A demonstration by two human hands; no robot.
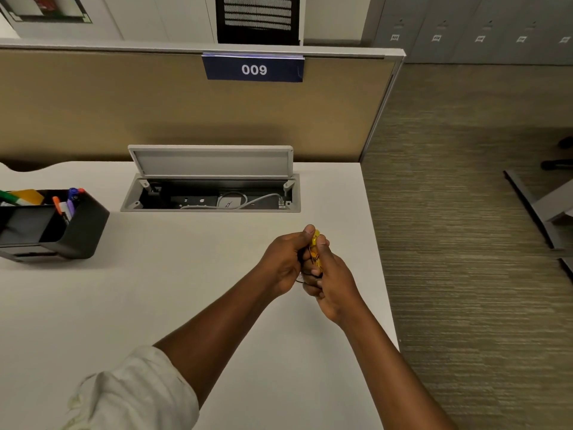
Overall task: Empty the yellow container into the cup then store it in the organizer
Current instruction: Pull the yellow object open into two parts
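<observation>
On a white desk (155, 305), a yellow container (315, 248) is gripped between left hand (283, 262) and right hand (333, 282); no cup is seen. It should be steadied while opened; organizer (77, 231) far left.

Both hands cover most of the yellow container (315, 243); the organizer (59, 225) at nine o'clock is cut by the edge.

Two hands, the left hand (285, 259) and the right hand (333, 282), meet at centre frame around one yellow container (315, 243). One black desk organizer (77, 231) sits at the left edge, holding several markers (72, 201), too bunched to count exactly. One open cable hatch (210, 178) lies at centre. One blue sign (253, 68) reading 009 hangs at upper centre.
</observation>
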